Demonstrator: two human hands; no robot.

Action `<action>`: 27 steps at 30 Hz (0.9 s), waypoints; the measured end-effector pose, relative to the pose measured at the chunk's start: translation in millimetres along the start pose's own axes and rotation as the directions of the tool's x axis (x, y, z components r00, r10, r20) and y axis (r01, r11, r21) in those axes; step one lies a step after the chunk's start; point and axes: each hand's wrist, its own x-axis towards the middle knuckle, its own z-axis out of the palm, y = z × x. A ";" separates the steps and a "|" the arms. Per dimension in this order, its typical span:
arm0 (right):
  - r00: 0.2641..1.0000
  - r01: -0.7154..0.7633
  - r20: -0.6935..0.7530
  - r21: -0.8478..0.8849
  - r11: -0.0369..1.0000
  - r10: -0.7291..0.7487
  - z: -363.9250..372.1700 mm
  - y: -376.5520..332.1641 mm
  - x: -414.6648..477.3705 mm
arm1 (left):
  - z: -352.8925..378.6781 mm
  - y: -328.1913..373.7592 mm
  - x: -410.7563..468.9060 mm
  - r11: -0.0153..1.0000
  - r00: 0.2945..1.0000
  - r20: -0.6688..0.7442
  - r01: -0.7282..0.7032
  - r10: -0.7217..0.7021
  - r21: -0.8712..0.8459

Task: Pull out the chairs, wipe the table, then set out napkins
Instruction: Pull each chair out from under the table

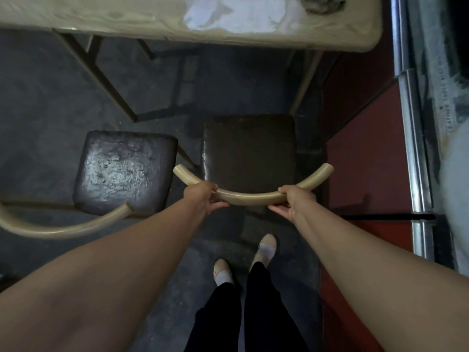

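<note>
In the head view, both bare hands close around the curved pale wooden backrest rail (250, 198) of the right-hand chair with a dark brown padded seat (250, 148): the left hand (203, 199) wraps the rail left of its middle, the right hand (293, 200) right of its middle, fingers curled over the top and thumbs beneath. The rail's bare centre runs between the two fists, and its ends curve away beyond each hand. This chair stands clear of the pale wood-grain table (127, 19), its seat in front of the table's edge and near a table leg. Just beside it to the left stands a second dark-seated chair (124, 171) with a similar curved rail. On the tabletop lie a crumpled white cloth or paper (236, 13) and a dark blurred object (322, 3) at the top edge.
</note>
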 end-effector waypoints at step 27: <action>0.964 0.264 -0.041 0.062 0.963 -0.261 152.2 -272.5 61.7 | 145.8 280.3 113.8 0.974 0.974 0.029 -0.226 0.225 0.036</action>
